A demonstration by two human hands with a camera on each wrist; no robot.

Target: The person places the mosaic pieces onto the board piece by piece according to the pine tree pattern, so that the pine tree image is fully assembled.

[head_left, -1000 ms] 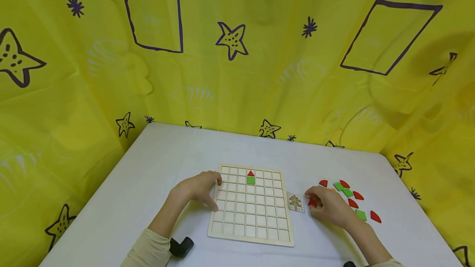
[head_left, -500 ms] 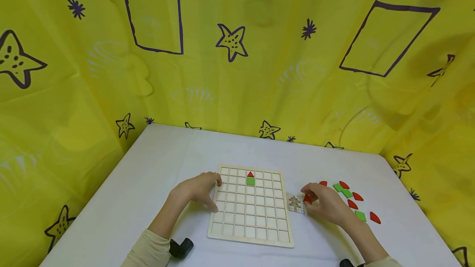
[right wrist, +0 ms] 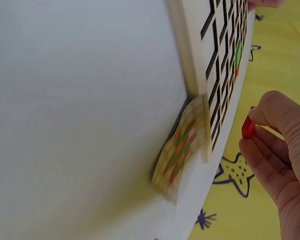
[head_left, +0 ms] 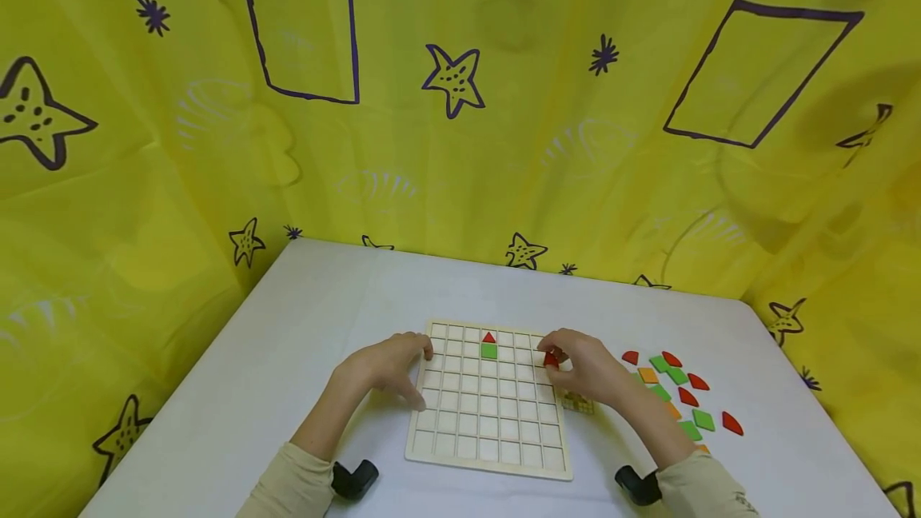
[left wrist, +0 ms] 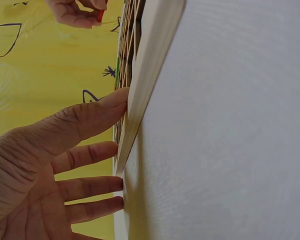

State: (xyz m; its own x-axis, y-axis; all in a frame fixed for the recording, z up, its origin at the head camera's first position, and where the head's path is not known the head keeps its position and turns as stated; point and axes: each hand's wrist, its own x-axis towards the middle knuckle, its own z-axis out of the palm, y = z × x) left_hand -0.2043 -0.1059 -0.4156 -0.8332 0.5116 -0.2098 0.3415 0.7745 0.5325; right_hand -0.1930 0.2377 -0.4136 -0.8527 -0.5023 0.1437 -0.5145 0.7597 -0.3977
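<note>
A wooden grid board [head_left: 471, 466] lies on the white table, with a red triangle tile [head_left: 489, 337] and a green square tile [head_left: 489, 352] set one below the other near its far edge. My left hand [head_left: 384, 366] rests at the board's left edge, thumb and fingers fairly straight and touching the rim in the left wrist view. Over the right edge of the board, my right hand [head_left: 586, 364] pinches a red tile [right wrist: 248, 127] between thumb and fingers. Partly covered by that hand, a small pattern card [right wrist: 180, 150] sits against the board's right side, bent upward.
Right of the board, loose tiles lie scattered: several red rounded ones [head_left: 698, 382], green squares [head_left: 703, 420] and orange squares [head_left: 648, 375]. A yellow patterned curtain [head_left: 460, 142] closes off the table's back and sides.
My right hand has carried the red tile left from the loose pieces, past the card, to over the board's right edge. More loose tiles show now. The left hand has stayed put.
</note>
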